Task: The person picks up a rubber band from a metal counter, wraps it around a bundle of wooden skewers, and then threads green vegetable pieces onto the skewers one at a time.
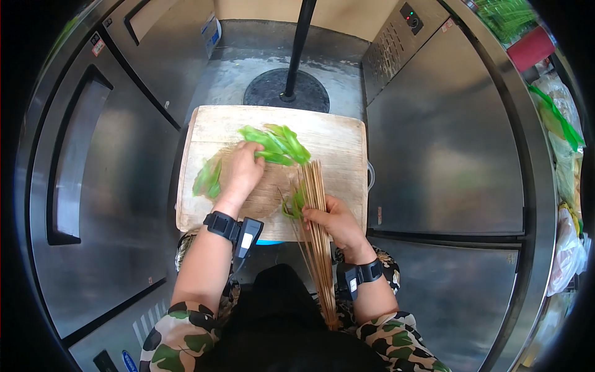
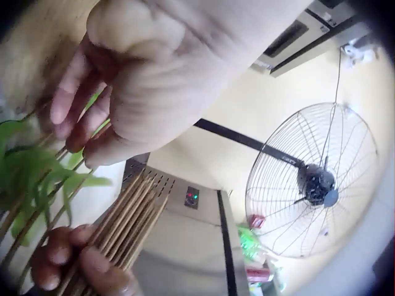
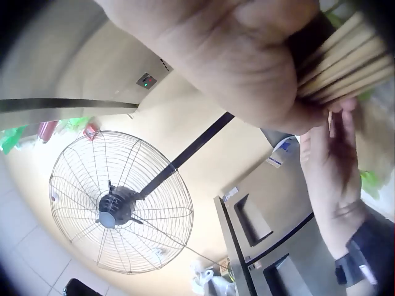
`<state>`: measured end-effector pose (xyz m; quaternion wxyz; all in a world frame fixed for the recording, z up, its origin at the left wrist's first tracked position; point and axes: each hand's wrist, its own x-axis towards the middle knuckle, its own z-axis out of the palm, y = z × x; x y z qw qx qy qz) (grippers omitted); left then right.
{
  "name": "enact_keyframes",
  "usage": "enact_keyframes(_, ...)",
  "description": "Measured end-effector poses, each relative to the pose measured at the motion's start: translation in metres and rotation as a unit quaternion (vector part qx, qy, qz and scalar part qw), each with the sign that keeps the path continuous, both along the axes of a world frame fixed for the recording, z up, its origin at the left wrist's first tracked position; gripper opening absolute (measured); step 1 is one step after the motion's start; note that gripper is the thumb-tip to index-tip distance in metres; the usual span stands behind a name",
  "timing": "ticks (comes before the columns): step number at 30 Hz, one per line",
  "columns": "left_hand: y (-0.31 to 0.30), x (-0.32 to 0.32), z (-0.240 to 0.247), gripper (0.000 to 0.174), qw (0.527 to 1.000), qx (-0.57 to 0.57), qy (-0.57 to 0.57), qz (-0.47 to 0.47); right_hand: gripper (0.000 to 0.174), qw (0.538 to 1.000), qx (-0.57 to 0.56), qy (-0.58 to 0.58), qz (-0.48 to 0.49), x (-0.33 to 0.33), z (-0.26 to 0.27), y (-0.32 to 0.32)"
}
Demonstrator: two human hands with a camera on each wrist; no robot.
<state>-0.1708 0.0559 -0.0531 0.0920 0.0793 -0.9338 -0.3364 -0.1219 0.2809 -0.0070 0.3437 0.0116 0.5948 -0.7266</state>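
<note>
My left hand point(image 1: 243, 170) reaches over the wooden board point(image 1: 338, 133), its fingertips pinching the near edge of some flat green vegetable pieces point(image 1: 279, 144), which look blurred. A smaller group of green pieces point(image 1: 207, 178) lies to the left of that wrist. In my right hand point(image 1: 338, 220) is a thick bundle of bamboo skewers point(image 1: 317, 192), gripped with the thumb across it; the long ends run down toward the lap. Beside the bundle, a few separate skewers carry green pieces point(image 1: 295, 201). Green also shows between the left fingers in the left wrist view.
Steel cabinets stand on the left point(image 1: 124, 186) and right point(image 1: 446, 155) of the board. Behind it is a round black base point(image 1: 263, 90) with a pole point(image 1: 299, 49). A wire fan point(image 2: 315, 179) appears in the wrist views. Bagged goods point(image 1: 561, 235) line the far right.
</note>
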Motion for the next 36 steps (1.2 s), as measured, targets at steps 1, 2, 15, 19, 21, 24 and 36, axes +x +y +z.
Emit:
enact_keyframes(1, 0.0, 0.0, 0.001, 0.023, 0.999, -0.034, 0.0, -0.005, 0.012, 1.0, 0.01, 0.002, -0.002, 0.0, 0.001, 0.0)
enact_keyframes(2, 0.0, 0.001, 0.002, 0.025, 0.998, -0.069, 0.001, -0.01, 0.012, 1.0, 0.02, 0.005, -0.005, 0.001, 0.002, -0.001)
enact_keyframes(15, 0.01, 0.008, 0.013, 0.023, 0.99, -0.123, -0.064, -0.024, 0.01, 1.0, -0.003, 0.017, -0.013, -0.001, -0.004, -0.001)
enact_keyframes(19, 0.006, 0.008, 0.013, 0.018, 0.995, -0.078, -0.059, -0.031, 0.011, 1.0, -0.01, 0.01, -0.024, 0.0, -0.006, -0.002)
enact_keyframes(21, 0.001, 0.006, 0.004, 0.016, 0.997, -0.063, -0.036, -0.032, 0.011, 1.0, -0.006, 0.004, -0.024, 0.0, -0.005, -0.002)
enact_keyframes(24, 0.0, 0.005, 0.008, 0.014, 0.993, 0.059, -0.102, 0.001, 0.011, 1.0, -0.002, -0.003, -0.026, -0.001, -0.004, -0.003)
enact_keyframes(36, 0.008, 0.01, 0.035, 0.012, 0.824, 0.555, -0.106, -0.035, 0.009, 1.0, -0.013, -0.003, -0.024, -0.002, -0.003, -0.008)
